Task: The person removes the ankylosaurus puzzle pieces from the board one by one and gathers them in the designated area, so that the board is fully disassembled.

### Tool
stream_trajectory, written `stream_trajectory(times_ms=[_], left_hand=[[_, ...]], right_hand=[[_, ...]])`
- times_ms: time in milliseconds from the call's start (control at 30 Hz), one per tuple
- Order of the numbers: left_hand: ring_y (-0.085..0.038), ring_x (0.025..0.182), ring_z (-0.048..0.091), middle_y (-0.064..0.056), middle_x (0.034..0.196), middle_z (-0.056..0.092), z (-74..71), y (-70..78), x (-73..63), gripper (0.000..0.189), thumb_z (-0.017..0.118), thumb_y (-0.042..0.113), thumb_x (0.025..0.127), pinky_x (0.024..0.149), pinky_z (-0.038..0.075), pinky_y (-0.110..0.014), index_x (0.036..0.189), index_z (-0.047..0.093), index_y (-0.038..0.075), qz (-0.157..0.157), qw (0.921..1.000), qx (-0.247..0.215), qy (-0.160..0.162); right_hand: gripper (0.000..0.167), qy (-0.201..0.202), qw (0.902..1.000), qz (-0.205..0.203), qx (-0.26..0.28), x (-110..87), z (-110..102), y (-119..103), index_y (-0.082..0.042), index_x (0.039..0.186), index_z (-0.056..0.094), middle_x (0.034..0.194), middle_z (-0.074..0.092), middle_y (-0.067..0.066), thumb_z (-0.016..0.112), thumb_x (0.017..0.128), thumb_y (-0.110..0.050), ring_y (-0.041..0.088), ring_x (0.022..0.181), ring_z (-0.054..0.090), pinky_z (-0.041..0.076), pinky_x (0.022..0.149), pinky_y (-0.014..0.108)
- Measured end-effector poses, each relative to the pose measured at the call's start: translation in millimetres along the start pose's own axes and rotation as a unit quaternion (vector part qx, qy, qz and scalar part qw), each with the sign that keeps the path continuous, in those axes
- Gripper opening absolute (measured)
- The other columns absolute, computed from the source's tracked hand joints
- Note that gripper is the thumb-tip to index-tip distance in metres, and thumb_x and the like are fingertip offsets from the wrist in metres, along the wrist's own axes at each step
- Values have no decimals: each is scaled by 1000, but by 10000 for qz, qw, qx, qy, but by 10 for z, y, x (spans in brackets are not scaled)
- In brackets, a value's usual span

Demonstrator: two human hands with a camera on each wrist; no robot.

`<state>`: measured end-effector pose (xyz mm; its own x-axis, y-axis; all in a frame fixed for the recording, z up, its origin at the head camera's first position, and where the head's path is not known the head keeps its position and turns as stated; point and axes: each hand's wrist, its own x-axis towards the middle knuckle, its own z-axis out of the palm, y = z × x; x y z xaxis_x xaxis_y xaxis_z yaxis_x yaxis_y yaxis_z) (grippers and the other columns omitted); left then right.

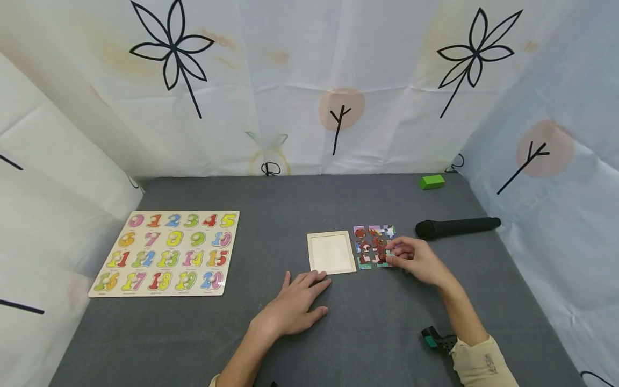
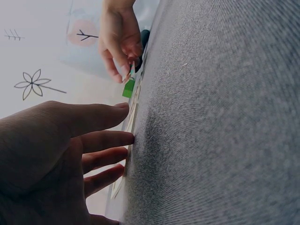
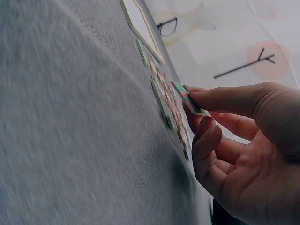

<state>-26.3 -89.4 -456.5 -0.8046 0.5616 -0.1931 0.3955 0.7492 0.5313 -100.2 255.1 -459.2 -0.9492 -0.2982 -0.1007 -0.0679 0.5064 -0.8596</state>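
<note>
My right hand (image 1: 419,260) pinches a jigsaw puzzle piece (image 3: 183,95) between thumb and fingers, held just over the other pieces. The held piece shows green, pink and dark colours on its face, with a pale edge. Below it, several colourful puzzle pieces (image 1: 364,246) lie in a loose block on the table. Directly left of them is a shallow wooden puzzle tray (image 1: 331,252), its inside bare. My left hand (image 1: 293,307) lies palm down with fingers spread, fingertips right at the tray's near edge (image 2: 132,123).
A wooden number board (image 1: 166,252) lies at the left. Beyond the right hand are a black microphone (image 1: 456,227) and a green block (image 1: 432,181). A black-and-green object (image 1: 435,339) sits by the right sleeve. Printed cloth walls (image 1: 290,107) enclose the grey table.
</note>
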Motion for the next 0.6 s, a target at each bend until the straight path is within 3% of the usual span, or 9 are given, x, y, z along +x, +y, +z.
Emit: stream_trajectory(times_ms=[267,600], left_hand=[[-30,160,41,-5,170,47,-7,20,-4,61,73,33,104,128,20,-81,160,56,14,-63,10000,-3,-20],[-30,161,41,-3,171,45,12,56,-28,62,75,33,103,127,21,-82,160,56,15,-152,9997,140,113]], right_hand=[[28,99,9991,330,-247,-3,-88,74,6,123,69,93,72,14,78,100,-8,5,64,56,54,58,26],[25,121,9980,360,-497,-39,-117,92,7,120,70,94,75,17,77,100,-7,7,69,64,59,62,26]])
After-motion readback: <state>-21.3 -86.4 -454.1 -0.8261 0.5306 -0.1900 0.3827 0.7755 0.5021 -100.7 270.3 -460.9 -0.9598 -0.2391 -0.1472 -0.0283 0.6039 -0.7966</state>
